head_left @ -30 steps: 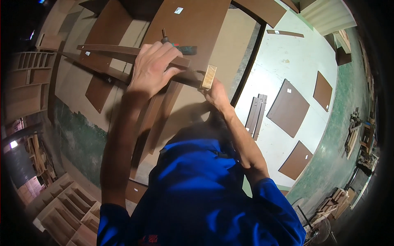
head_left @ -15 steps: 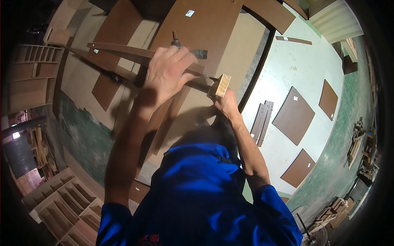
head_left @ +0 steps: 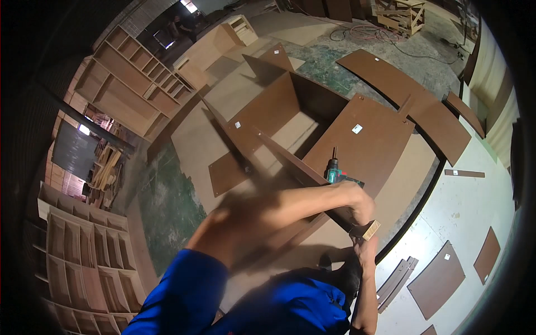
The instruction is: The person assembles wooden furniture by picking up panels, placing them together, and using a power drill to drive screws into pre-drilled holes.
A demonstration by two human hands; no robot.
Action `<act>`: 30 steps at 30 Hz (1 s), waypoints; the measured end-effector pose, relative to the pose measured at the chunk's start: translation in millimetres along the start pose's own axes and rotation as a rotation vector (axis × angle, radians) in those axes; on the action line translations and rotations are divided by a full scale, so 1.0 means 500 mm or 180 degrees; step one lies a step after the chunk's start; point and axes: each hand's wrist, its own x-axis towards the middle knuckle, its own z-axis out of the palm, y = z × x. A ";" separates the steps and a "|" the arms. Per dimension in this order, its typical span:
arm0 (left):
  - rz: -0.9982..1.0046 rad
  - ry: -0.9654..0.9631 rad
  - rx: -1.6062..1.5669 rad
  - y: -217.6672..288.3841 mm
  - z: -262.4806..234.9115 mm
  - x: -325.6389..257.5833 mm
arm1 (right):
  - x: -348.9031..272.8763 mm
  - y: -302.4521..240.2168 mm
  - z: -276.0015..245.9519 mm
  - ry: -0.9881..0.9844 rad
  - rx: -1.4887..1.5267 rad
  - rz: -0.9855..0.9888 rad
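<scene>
A long brown board [head_left: 290, 159] runs from the cabinet's open side toward my hands. My left hand [head_left: 362, 205] is closed around the near end of this board, its fingertips mostly hidden. Just below it, my right hand [head_left: 365, 248] grips a small wooden block [head_left: 372, 230] with a pale end face, close to the board's end. A cordless drill [head_left: 333, 172] with a dark bit lies on the brown panel [head_left: 363, 145] beyond my left hand. Whether block and board touch I cannot tell.
Brown panels stand as an open cabinet [head_left: 268, 109] ahead. Loose panels [head_left: 438, 279] and narrow strips [head_left: 397, 282] lie on the white sheet at right. Shelf frames [head_left: 89, 262] stand at left. A hose [head_left: 374, 34] is coiled on the far floor; a person [head_left: 180, 28] is in the distance.
The view has swung left and up, showing more of the workshop. My left hand has shifted along the board to its near end, close to the block in my right hand.
</scene>
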 end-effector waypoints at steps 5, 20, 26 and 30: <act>0.0112 0.0572 0.0263 -0.008 0.000 -0.025 | 0.007 -0.037 -0.010 -0.0081 -0.0072 -0.0127; 0.0330 0.2101 0.0787 -0.161 0.040 -0.154 | 0.027 -0.040 0.010 0.0171 0.0230 -0.0340; 0.0453 0.2672 0.0875 -0.138 0.060 -0.141 | -0.004 -0.059 0.082 0.0765 0.1065 -0.0466; 0.0456 0.2629 0.1063 -0.128 0.070 -0.117 | 0.014 0.018 0.066 0.0679 0.1572 -0.0286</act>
